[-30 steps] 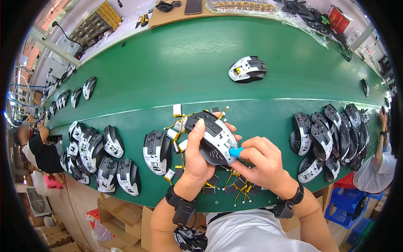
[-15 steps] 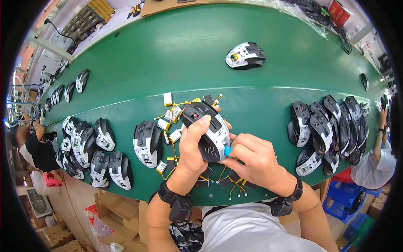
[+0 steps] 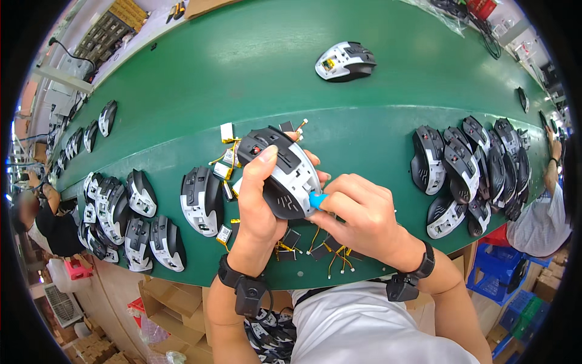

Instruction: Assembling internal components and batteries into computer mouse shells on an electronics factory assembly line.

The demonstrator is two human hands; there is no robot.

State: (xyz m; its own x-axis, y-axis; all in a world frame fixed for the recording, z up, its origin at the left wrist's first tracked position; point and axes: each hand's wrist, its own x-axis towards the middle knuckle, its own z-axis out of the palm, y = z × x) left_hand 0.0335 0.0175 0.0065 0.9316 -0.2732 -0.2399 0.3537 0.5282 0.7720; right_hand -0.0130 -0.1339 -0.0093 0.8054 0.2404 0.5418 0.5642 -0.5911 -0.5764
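My left hand (image 3: pixel 259 203) is wrapped round a black, white and grey computer mouse (image 3: pixel 286 185), thumb on top and fingertips beneath its far side. The mouse is tilted, with slots and openings showing in its white shell. My right hand (image 3: pixel 362 209) pinches a small blue plastic piece (image 3: pixel 317 201) against the mouse's white side; my fingers hide the rest of the piece. White battery packs (image 3: pixel 227 132) with yellow tape and wires lie by my left hand. Dark wired packs (image 3: pixel 328 247) lie below my hands. Another mouse (image 3: pixel 202 203) rests to the left.
Several mice (image 3: pixel 115 209) are grouped at the left, and a larger pile (image 3: pixel 479 164) fills the right. One mouse (image 3: pixel 344 62) lies farther back on the green table (image 3: pixel 242 79). Cardboard boxes (image 3: pixel 176 306) and blue crates (image 3: pixel 494 273) stand below the front edge. People sit at both sides.
The view has shifted a little, and both hands with the mouse appear higher and farther left. The blue piece now sits farther onto the mouse's white side.
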